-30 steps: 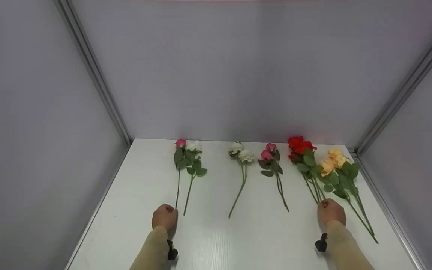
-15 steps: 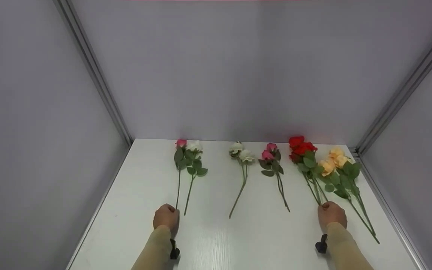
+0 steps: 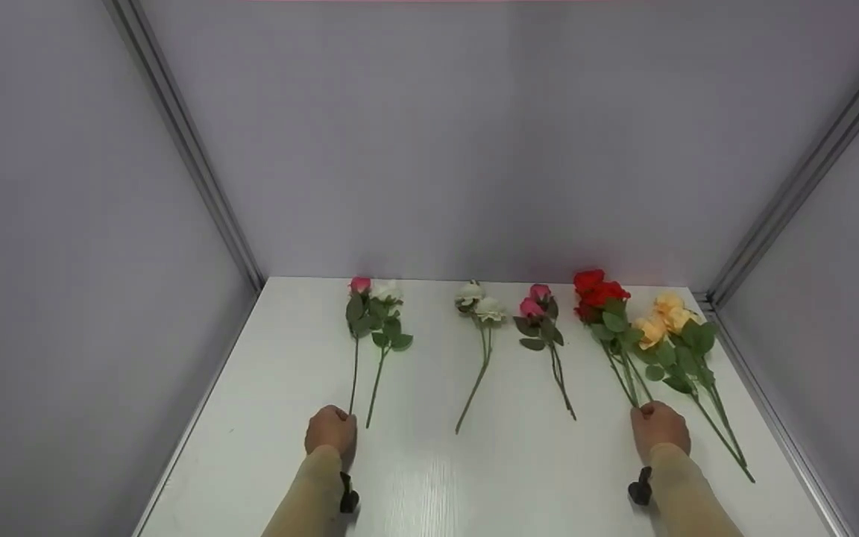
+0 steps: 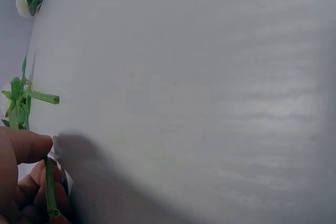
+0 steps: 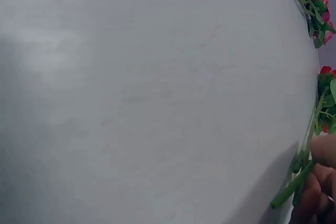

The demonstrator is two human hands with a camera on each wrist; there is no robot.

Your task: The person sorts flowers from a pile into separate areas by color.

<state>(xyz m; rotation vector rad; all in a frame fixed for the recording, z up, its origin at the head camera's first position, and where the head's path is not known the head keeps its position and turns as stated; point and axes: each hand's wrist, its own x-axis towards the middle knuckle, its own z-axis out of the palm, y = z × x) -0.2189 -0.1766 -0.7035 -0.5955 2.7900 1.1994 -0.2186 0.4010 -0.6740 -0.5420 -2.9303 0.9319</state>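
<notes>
White table (image 3: pixel 429 477), rose stems (image 3: pixel 353 373) lengthwise, blooms far.

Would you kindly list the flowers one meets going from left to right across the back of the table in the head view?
Pink rose → white rose → pair of white roses → pair of pink roses → red roses → peach roses.

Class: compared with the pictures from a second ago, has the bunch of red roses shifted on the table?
Barely. The right hand pinching the red roses slid slightly nearer the camera, judged against the peach roses; the blooms hardly shifted.
</notes>
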